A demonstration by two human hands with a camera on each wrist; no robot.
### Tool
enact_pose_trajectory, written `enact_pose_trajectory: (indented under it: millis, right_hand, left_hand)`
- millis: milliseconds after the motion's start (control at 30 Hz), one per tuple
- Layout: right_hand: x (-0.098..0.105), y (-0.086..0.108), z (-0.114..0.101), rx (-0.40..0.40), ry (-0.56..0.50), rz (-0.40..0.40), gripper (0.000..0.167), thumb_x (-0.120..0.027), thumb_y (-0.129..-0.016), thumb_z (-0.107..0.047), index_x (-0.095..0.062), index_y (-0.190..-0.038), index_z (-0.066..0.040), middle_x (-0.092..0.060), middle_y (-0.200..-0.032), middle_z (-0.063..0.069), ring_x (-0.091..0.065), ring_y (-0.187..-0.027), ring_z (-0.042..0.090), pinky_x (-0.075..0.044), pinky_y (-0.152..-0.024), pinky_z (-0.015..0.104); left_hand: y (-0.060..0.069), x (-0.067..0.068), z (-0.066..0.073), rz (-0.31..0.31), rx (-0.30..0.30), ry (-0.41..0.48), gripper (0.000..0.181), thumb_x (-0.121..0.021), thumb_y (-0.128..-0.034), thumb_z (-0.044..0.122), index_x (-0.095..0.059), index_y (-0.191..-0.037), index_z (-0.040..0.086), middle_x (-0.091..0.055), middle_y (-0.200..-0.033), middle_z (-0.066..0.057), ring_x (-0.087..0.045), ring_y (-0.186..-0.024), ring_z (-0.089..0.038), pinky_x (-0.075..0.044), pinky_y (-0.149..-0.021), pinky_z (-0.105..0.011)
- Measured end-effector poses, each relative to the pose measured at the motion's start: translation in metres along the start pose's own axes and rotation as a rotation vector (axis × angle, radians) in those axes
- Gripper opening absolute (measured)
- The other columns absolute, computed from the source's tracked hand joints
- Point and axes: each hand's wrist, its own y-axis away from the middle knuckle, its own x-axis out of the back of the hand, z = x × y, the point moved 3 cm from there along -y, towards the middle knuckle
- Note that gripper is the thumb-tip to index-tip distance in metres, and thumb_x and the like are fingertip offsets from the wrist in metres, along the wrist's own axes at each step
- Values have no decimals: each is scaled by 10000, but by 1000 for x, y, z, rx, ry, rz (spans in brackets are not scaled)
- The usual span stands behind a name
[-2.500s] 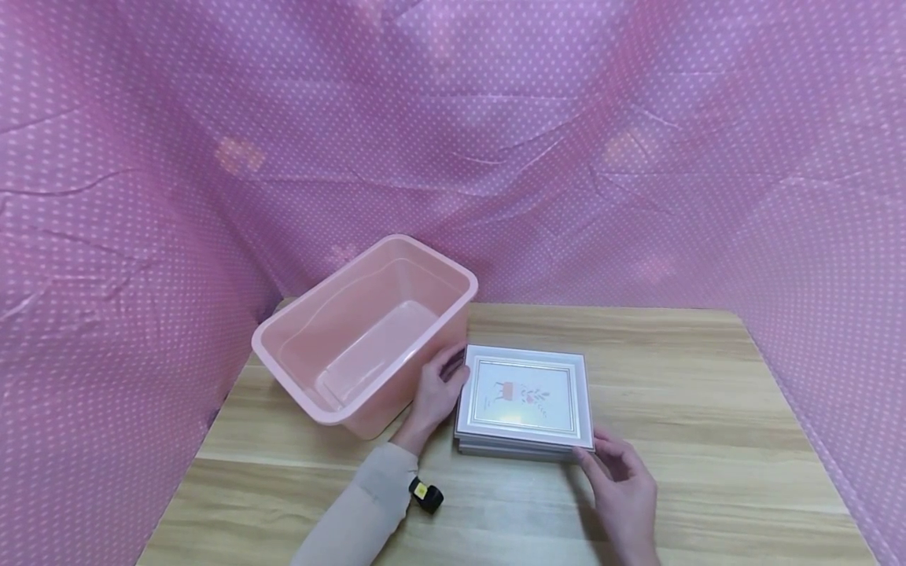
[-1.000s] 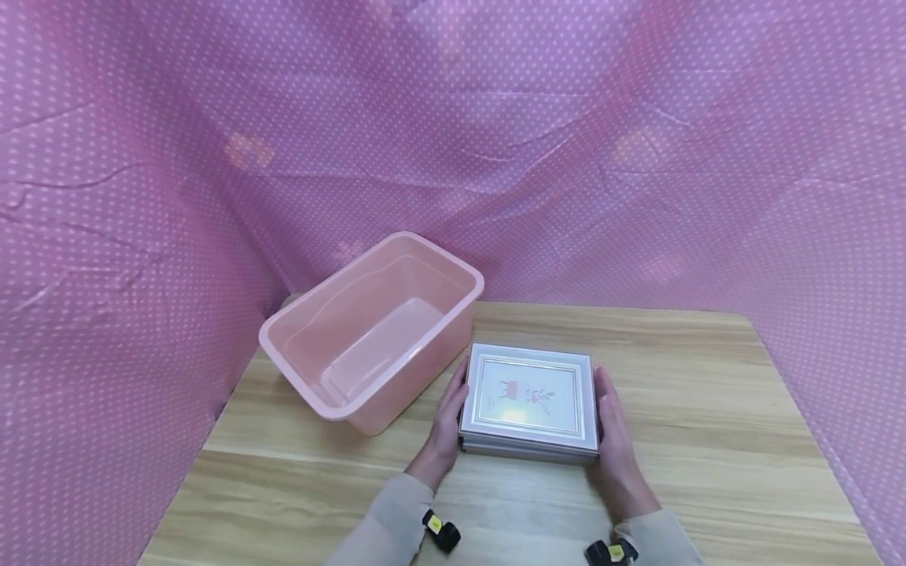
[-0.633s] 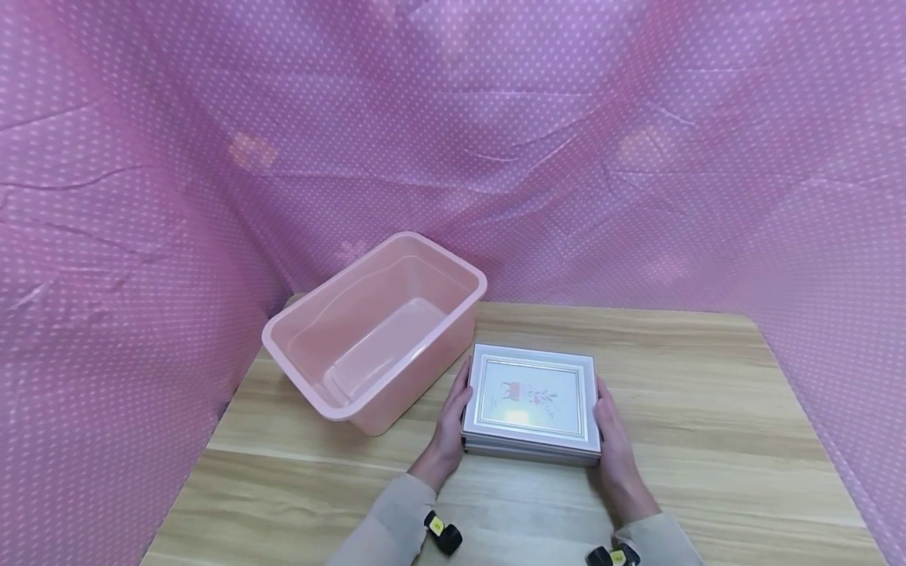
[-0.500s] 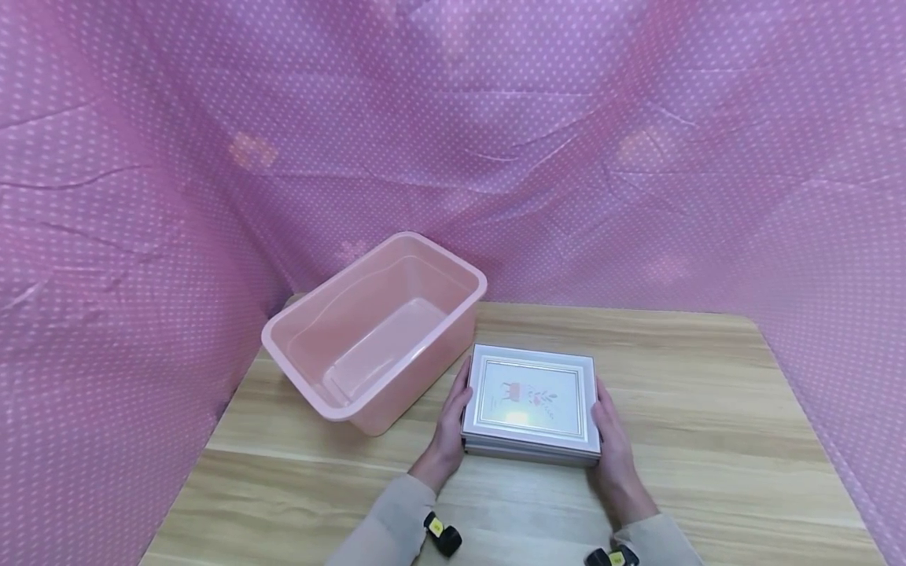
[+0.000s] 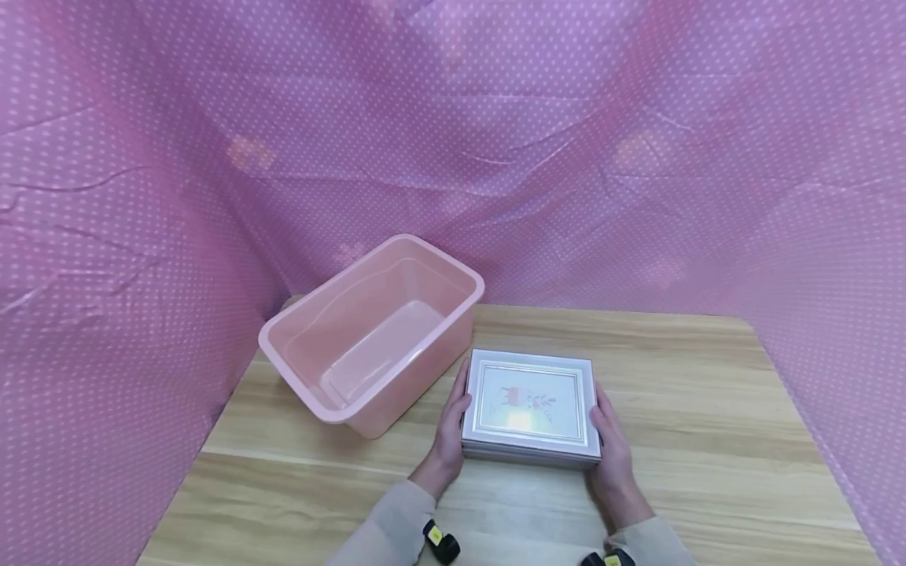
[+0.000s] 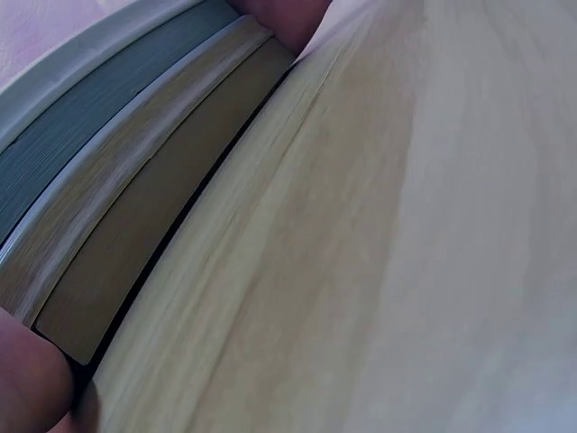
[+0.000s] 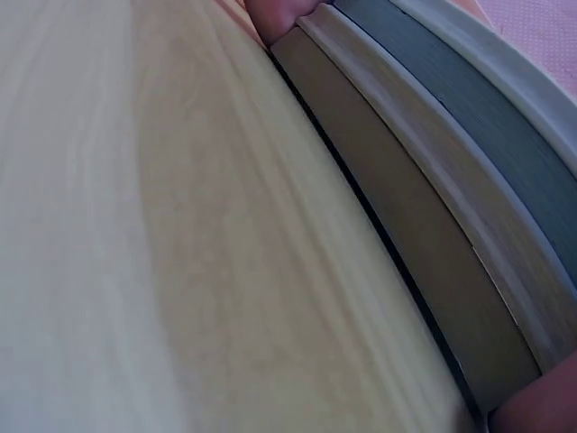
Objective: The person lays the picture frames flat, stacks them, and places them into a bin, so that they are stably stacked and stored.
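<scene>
A stack of picture frames (image 5: 531,405) lies flat between my hands in the head view. Its top frame is white, with a pink floral print behind shiny glass. My left hand (image 5: 447,436) grips the stack's left side, and my right hand (image 5: 614,464) holds the right side. Both thumbs lie along the upper edges. The left wrist view shows the stacked frame edges (image 6: 135,153) in white, grey-blue and wood tones, with fingertips at both corners. In the right wrist view the same layers of frame edges (image 7: 424,153) appear. Whether the stack touches the table, I cannot tell.
A pink plastic tub (image 5: 428,365) stands to the left of the stack, with nothing inside. Both rest above a wood-grain table (image 5: 708,440). Pink dotted cloth (image 5: 453,141) hangs behind and on both sides.
Since the oldest frame, my right hand has gone from the stack's near right corner to its right side. My left hand has settled along the left side. The stack has barely shifted.
</scene>
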Motion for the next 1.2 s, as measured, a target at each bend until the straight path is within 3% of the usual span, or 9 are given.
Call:
enact_pose_trajectory:
  millis: [300, 567, 633, 767, 867, 1000, 1100, 1200]
  right_hand:
    - [-3, 6, -7, -16, -61, 29, 658, -276, -1163, -373, -58, -1754, -183, -39, -1848, 24, -51, -1697, 189, -267, -1259, 128]
    - [-7, 12, -15, -4, -135, 27, 661, -286, -1165, -375, -54, -1754, -189, -57, -1845, 57, -271, -1603, 67, -378, -1174, 107]
    - [-8, 13, -18, 1, -156, 25, 655, -291, -1166, -383, -55, -1756, -223, -46, -1847, 44, -343, -1543, -12, -389, -1174, 108]
    - [-9, 15, -26, 44, -202, 1, 631, -315, -1171, -367, -57, -1747, -367, -17, -1847, 29, -453, -1450, -25, -469, -1128, 148]
    - [-9, 15, -33, 135, -124, -29, 620, -286, -1172, -312, -66, -1752, -330, -8, -1847, 53, -397, -1519, -3, -421, -1180, 153]
    - [-8, 14, -42, 232, 33, -56, 617, -233, -1160, -265, -94, -1750, -152, -17, -1847, 52, -138, -1649, -17, -207, -1275, 89]
    - [-9, 16, -46, 233, 59, -62, 618, -237, -1157, -280, -118, -1749, -148, -32, -1850, 18, -40, -1689, 69, -152, -1297, 100]
    - [-10, 18, -50, 220, 48, -43, 617, -268, -1149, -269, -157, -1747, -167, -51, -1848, 21, -74, -1679, 90, -179, -1280, 114]
  left_hand:
    - [3, -4, 5, -24, -20, 24, 711, -261, -1074, 196, -49, -1753, 168, -35, -1848, 2, 48, -1708, -250, 68, -1378, -551]
    - [5, -8, 16, -55, -34, 43, 719, -248, -1067, 174, -31, -1752, 163, 8, -1847, -49, 55, -1707, -246, 66, -1383, -517]
    - [6, -8, 18, -57, -36, 37, 716, -248, -1069, 175, -36, -1754, 179, 9, -1848, -43, 57, -1707, -241, 67, -1383, -515]
    - [6, -10, 25, -55, -45, 12, 711, -251, -1076, 183, -38, -1754, 191, 7, -1849, -14, 71, -1707, -238, 72, -1383, -526]
    - [7, -10, 30, -55, -57, -17, 711, -257, -1080, 188, -33, -1754, 195, 4, -1848, 15, 82, -1706, -227, 82, -1382, -541]
    - [7, -12, 38, -74, -79, -40, 704, -250, -1082, 191, -46, -1755, 216, 10, -1849, 12, 79, -1705, -223, 90, -1376, -561]
    - [6, -13, 44, -90, -86, -41, 707, -252, -1073, 184, -71, -1756, 226, 3, -1849, 9, 59, -1705, -227, 78, -1374, -558]
    - [7, -14, 48, -88, -71, -45, 720, -285, -1053, 166, -129, -1752, 240, -18, -1848, 13, 26, -1703, -237, 56, -1372, -554]
